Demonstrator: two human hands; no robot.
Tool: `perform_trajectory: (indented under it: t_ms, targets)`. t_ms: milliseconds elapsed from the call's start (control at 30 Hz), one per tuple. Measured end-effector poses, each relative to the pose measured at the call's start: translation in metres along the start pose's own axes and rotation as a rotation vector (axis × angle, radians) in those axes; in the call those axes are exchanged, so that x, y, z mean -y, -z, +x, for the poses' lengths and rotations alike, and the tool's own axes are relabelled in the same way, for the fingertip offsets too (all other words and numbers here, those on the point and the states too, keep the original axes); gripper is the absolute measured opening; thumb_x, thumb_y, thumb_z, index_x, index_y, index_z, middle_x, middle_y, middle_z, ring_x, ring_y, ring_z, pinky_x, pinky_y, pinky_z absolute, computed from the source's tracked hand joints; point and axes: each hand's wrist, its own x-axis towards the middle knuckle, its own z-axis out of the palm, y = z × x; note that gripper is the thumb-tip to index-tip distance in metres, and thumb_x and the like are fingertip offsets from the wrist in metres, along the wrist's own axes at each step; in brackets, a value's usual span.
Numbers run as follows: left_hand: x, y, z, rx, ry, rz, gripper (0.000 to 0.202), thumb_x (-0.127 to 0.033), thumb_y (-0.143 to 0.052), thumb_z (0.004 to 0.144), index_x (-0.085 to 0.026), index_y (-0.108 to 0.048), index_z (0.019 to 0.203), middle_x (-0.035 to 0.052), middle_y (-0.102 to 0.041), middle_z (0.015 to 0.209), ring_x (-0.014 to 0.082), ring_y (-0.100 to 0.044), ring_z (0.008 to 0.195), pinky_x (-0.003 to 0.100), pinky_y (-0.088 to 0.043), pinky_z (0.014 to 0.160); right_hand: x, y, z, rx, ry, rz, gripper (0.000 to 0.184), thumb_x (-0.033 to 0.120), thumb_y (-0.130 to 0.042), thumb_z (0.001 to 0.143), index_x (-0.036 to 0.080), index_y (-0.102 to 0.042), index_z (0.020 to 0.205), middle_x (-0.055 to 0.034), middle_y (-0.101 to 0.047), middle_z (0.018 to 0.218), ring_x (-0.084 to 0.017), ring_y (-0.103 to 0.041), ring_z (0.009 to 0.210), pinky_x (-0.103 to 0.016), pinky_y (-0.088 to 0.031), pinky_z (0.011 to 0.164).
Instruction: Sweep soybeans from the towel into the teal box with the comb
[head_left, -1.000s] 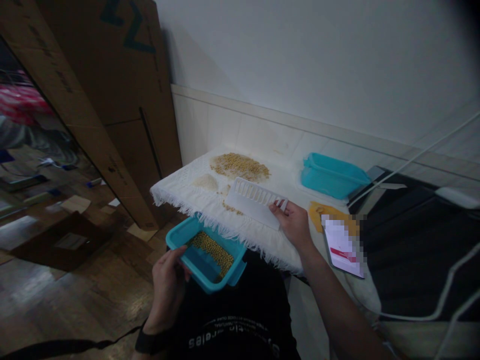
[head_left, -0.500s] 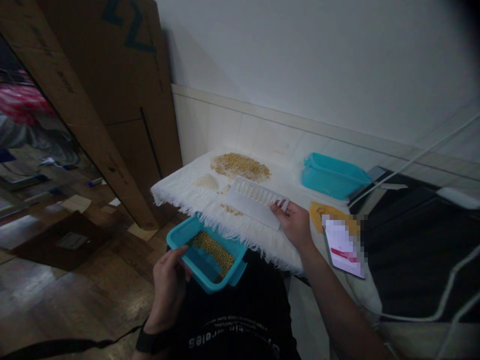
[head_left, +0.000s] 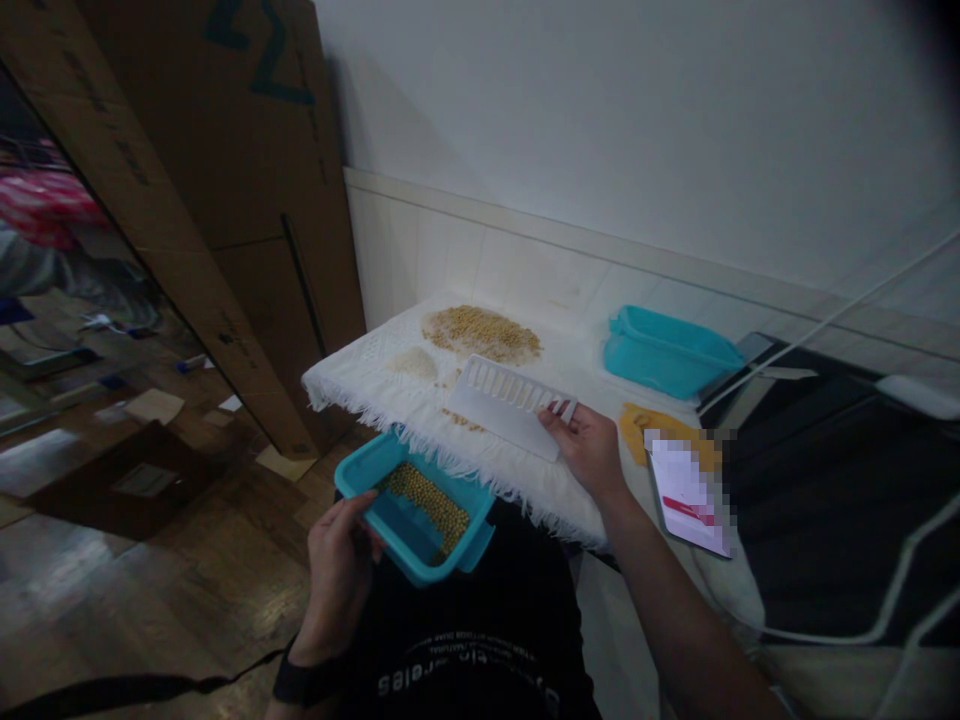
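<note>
My left hand grips the near left rim of a blue plastic bin, thumb over the edge. Soybeans lie in the bin, which sits just below the front edge of the white cloth. In my right hand is a flat white slotted plastic plate, pinched at its right end and held low over the cloth. Beyond the plate spreads a heap of soybeans mixed with white grains. A small pile of white grains is left of the plate, and a few loose beans lie by its left end.
A second blue bin stands at the back right by the wall. A phone lies on the right beside a yellow item. White cables cross a black surface. A tall cardboard box borders the left side.
The slotted plate and my right hand have shifted very slightly, toward the front edge. The bin and my left hand are nearly unmoved.
</note>
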Motion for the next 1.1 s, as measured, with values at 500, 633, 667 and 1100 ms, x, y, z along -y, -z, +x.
perform_trajectory:
  t_ms: [500,633,667,1100]
  targets:
    - [-0.002,-0.001,-0.001,-0.021,0.008,0.005,0.031,-0.035,-0.075,0.063,-0.02,-0.057,0.041,-0.0009,-0.05,0.036,0.0109,-0.041,0.029,0.026,-0.028,0.031,-0.003,-0.001,-0.001,0.025,-0.009,0.004,0.036,0.051,-0.069,0.08,0.016,-0.074,0.074,-0.0016,-0.068,0.063,-0.016,-0.058,0.057,-0.025,-0.043,0.052]
    - [-0.001,-0.002,-0.001,-0.005,0.005,-0.009,0.033,-0.034,-0.075,0.065,-0.021,-0.057,0.04,-0.0011,-0.05,0.036,0.0107,-0.041,0.029,0.026,-0.028,0.031,-0.003,-0.001,-0.002,0.03,-0.011,0.027,0.038,0.053,-0.069,0.08,0.016,-0.075,0.076,-0.0025,-0.069,0.065,-0.017,-0.06,0.059,-0.025,-0.045,0.052]
    - [-0.001,-0.002,-0.001,-0.002,0.007,-0.014,0.033,-0.034,-0.075,0.065,-0.021,-0.057,0.041,-0.0012,-0.05,0.036,0.0107,-0.041,0.029,0.026,-0.028,0.031,-0.003,-0.001,-0.002,0.03,-0.011,0.026,0.038,0.053,-0.07,0.08,0.016,-0.075,0.077,-0.0025,-0.069,0.065,-0.017,-0.06,0.058,-0.025,-0.045,0.052]
    - [-0.001,-0.002,-0.003,0.028,0.011,-0.001,0.036,-0.037,-0.074,0.068,-0.022,-0.055,0.041,-0.0012,-0.051,0.035,0.0116,-0.041,0.029,0.027,-0.028,0.032,0.007,0.021,-0.01,-0.09,-0.001,-0.096,0.038,0.055,-0.07,0.08,0.018,-0.074,0.072,-0.0032,-0.07,0.063,-0.019,-0.062,0.058,-0.027,-0.047,0.051]
